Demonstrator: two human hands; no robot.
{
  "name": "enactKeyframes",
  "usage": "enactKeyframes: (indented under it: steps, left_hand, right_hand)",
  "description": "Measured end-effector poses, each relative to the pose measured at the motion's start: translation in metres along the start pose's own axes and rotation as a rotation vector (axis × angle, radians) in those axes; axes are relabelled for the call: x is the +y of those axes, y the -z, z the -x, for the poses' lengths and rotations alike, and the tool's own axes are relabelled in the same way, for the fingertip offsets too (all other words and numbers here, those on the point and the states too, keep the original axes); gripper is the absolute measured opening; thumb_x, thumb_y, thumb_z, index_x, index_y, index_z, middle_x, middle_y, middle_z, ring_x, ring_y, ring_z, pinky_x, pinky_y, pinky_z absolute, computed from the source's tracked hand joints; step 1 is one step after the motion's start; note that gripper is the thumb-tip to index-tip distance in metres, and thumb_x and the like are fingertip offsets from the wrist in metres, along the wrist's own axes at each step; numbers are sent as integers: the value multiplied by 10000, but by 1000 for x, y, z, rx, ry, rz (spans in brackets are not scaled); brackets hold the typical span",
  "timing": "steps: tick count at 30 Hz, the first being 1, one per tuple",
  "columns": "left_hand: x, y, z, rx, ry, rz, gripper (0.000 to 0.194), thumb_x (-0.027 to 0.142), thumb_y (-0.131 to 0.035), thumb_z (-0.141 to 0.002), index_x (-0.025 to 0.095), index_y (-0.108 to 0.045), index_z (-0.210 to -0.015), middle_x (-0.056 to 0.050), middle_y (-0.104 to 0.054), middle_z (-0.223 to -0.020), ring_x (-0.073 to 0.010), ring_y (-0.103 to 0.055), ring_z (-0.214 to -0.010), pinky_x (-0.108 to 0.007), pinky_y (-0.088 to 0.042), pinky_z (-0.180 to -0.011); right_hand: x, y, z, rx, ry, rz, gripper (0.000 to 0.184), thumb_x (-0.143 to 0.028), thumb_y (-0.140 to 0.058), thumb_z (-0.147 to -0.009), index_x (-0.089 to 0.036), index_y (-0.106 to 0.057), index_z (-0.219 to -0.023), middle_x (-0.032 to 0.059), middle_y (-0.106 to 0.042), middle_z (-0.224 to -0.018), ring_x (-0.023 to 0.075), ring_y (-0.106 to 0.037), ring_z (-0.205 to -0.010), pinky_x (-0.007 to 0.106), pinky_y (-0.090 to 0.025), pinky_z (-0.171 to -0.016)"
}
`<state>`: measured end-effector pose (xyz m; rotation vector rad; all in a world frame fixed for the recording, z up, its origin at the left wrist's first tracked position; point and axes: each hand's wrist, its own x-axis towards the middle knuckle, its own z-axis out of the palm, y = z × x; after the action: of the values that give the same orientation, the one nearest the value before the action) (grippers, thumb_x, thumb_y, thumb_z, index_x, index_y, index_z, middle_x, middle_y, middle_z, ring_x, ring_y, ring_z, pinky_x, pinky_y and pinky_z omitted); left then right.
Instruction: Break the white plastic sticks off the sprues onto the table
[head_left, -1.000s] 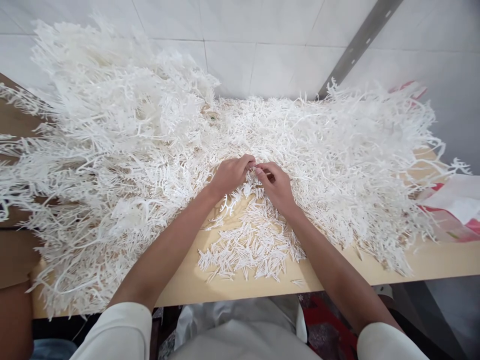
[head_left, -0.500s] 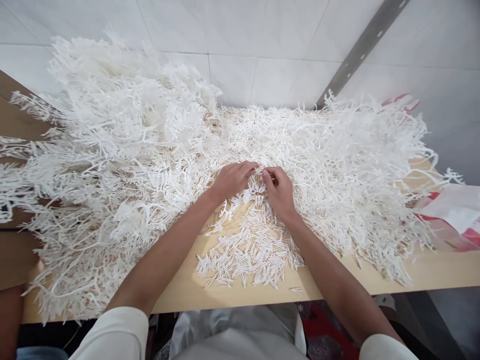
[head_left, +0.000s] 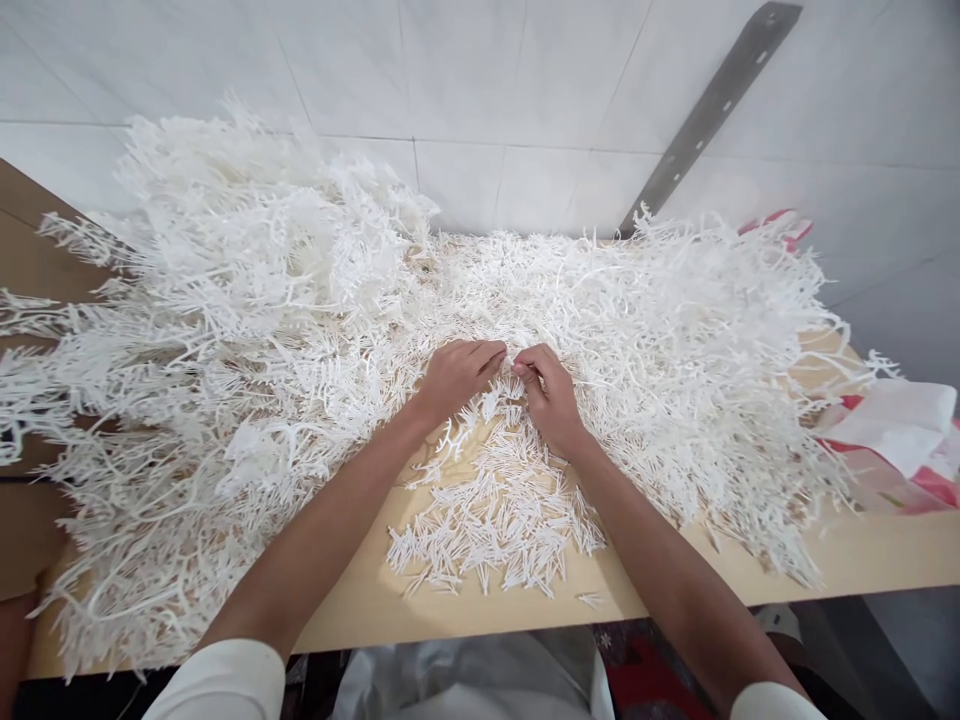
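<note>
My left hand (head_left: 461, 378) and my right hand (head_left: 553, 398) are close together over the middle of the table, fingertips pinched and nearly meeting. Between them is a small white branching plastic piece (head_left: 511, 385), which blends into the white heap behind. Below my hands lies a loose pile of short white plastic sprigs (head_left: 487, 525). A larger white branched stem (head_left: 454, 438) rests beside my left wrist.
Tangled white plastic branches form a tall heap (head_left: 247, 260) at left and another heap (head_left: 690, 380) at right. A red-and-white plastic bag (head_left: 900, 430) is at the right end of the wooden table (head_left: 352, 610). Brown cardboard (head_left: 45, 255) stands at left, a tiled wall (head_left: 487, 80) behind.
The view has tilted up slightly. My right fingers have closed in more tightly, and both hands remain together at nearly the same place.
</note>
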<state>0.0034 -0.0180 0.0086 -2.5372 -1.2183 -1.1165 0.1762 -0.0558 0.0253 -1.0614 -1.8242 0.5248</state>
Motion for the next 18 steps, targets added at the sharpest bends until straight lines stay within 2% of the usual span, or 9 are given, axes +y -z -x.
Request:
enactKeyframes:
  steps: [9,12,14,16,18]
  left_hand:
    - [5,-2,2,30,41,-73,272,304,-401,-994,206,-645,-927,12,-672,-623,-103,-576,-546,-228,-372,-572]
    - [-3,0,-1,1,202,71,271,334,-376,-1004,204,-580,-882,36,-632,-594,-82,-507,-470,-209,-324,-501]
    - [-9,2,-2,33,344,133,267,351,-358,-1011,204,-535,-876,51,-607,-582,-70,-458,-431,-201,-297,-472]
    - [-11,2,-3,22,323,79,263,371,-361,-1008,204,-537,-908,40,-606,-596,-86,-495,-472,-209,-314,-499]
    - [-9,2,-3,-38,222,-3,289,387,-350,-1010,200,-561,-946,12,-636,-639,-114,-565,-548,-228,-348,-547]
  right_hand:
    - [3,-1,0,-12,54,-2,166,-291,-457,-980,-250,-553,-851,17,-597,-844,165,-545,-810,349,-449,-749]
    - [1,-2,2,-108,90,-23,185,-282,-435,-985,-252,-575,-868,25,-615,-853,165,-564,-807,346,-459,-727]
    - [-1,-3,3,-171,84,-50,187,-305,-458,-980,-250,-599,-870,24,-626,-842,158,-576,-798,335,-463,-719]
    - [-2,-3,2,-94,-10,-84,187,-356,-511,-960,-245,-624,-860,15,-630,-826,146,-577,-777,320,-465,-715]
    - [-1,-4,1,68,-163,-134,203,-416,-576,-920,-238,-650,-857,6,-632,-817,134,-575,-748,305,-466,-697]
